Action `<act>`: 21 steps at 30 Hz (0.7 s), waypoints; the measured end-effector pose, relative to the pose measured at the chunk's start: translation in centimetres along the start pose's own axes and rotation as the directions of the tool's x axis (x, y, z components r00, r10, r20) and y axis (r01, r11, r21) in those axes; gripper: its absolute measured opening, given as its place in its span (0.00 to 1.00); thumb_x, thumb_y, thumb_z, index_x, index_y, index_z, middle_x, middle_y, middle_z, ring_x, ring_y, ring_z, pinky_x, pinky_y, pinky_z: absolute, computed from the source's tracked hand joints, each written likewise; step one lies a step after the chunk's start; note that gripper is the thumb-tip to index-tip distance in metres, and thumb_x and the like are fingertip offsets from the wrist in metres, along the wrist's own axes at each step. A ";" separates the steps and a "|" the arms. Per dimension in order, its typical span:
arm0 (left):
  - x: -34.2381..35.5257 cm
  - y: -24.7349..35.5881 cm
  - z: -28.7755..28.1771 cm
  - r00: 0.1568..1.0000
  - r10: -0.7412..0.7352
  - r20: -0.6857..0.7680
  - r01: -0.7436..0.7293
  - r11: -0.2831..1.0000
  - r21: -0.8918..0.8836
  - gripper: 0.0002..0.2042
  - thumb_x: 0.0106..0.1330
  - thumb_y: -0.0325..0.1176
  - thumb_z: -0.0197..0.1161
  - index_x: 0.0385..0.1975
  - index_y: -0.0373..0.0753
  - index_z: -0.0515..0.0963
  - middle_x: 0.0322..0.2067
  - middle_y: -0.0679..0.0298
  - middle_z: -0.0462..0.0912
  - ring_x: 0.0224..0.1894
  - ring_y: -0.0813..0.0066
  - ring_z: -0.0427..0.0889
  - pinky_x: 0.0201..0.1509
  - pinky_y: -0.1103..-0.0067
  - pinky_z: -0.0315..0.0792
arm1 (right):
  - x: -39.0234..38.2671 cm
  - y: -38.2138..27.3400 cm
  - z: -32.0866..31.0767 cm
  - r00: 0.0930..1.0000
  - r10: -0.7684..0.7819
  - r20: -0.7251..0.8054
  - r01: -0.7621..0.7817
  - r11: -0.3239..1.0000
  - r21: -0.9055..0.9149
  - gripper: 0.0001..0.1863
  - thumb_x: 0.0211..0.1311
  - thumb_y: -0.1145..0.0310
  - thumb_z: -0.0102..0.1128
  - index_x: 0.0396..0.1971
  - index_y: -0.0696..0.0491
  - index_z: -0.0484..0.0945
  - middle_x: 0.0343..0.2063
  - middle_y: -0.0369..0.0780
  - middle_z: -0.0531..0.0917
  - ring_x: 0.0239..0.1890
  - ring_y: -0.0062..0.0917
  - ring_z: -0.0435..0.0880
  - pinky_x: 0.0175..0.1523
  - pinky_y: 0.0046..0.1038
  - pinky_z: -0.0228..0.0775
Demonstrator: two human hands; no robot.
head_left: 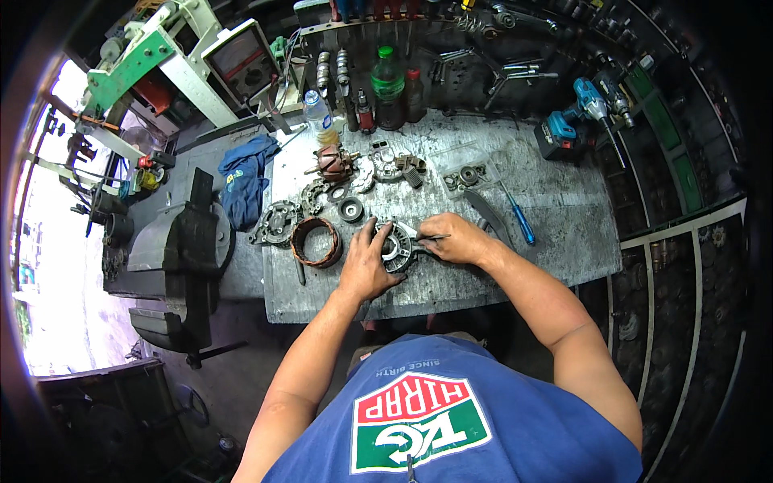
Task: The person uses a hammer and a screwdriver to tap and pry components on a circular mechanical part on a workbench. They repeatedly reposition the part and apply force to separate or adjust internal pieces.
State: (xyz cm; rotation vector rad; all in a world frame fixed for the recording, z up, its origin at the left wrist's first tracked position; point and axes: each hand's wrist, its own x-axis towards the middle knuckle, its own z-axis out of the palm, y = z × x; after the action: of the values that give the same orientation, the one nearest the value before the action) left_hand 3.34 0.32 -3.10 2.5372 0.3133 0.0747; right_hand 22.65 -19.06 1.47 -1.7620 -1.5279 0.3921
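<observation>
A round metal alternator housing (396, 251) lies near the table's front edge, partly covered by my fingers. My left hand (369, 264) grips it from the left, fingers curved over its rim. At its right side, my right hand (452, 239) is closed around a thin dark tool (437, 237), mostly hidden, whose kind I cannot make out. Left of the housing sits a copper-wound stator ring (337, 244). Beyond my left hand are a black pulley (351, 209) and a rotor (332, 164). A second metal housing (278, 224) rests farther left.
A blue-handled screwdriver (522, 219) and a dark curved strip (488, 216) lie to the right. A cordless impact wrench (592, 98) stands at the back right. Bottles (387, 88) line the rear edge. A bench vise (181, 241) and blue cloth (244, 185) are on the left.
</observation>
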 end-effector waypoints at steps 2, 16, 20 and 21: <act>-0.1 -0.1 0.1 1.000 -0.007 0.004 0.007 1.000 0.007 0.60 0.48 0.44 0.93 0.85 0.49 0.64 0.84 0.44 0.59 0.83 0.33 0.63 0.87 0.50 0.66 | 0.0 -0.1 -0.2 0.991 0.114 0.067 -0.114 0.993 -0.004 0.10 0.65 0.76 0.77 0.33 0.59 0.80 0.30 0.51 0.84 0.35 0.52 0.86 0.42 0.49 0.78; 0.0 -0.1 0.0 1.000 0.004 -0.014 -0.004 1.000 -0.013 0.61 0.45 0.41 0.94 0.85 0.49 0.65 0.84 0.43 0.60 0.83 0.34 0.64 0.86 0.50 0.67 | 1.0 0.1 -0.7 0.976 0.089 0.199 -0.071 0.993 -0.099 0.08 0.66 0.74 0.76 0.35 0.58 0.83 0.35 0.51 0.88 0.41 0.53 0.90 0.48 0.48 0.83; 0.0 -0.1 0.0 1.000 0.003 -0.015 -0.004 1.000 -0.019 0.62 0.45 0.41 0.94 0.85 0.49 0.65 0.83 0.43 0.61 0.83 0.34 0.63 0.86 0.51 0.66 | 1.3 0.2 -0.5 0.958 0.192 0.213 -0.166 0.977 -0.133 0.07 0.67 0.73 0.76 0.36 0.58 0.84 0.35 0.51 0.89 0.42 0.54 0.90 0.48 0.48 0.83; 0.0 -0.1 0.0 1.000 -0.006 -0.006 0.006 1.000 -0.019 0.62 0.45 0.41 0.94 0.85 0.49 0.64 0.83 0.43 0.61 0.83 0.34 0.63 0.86 0.51 0.66 | 1.3 0.3 -0.6 0.974 0.135 0.180 -0.113 0.985 -0.129 0.07 0.67 0.73 0.76 0.36 0.58 0.84 0.35 0.51 0.89 0.42 0.54 0.90 0.48 0.48 0.83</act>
State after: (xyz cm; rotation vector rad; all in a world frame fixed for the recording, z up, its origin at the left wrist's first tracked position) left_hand 3.30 0.44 -3.15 2.5177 0.3206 0.0827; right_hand 23.55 -18.00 1.95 -1.9664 -1.6040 0.5548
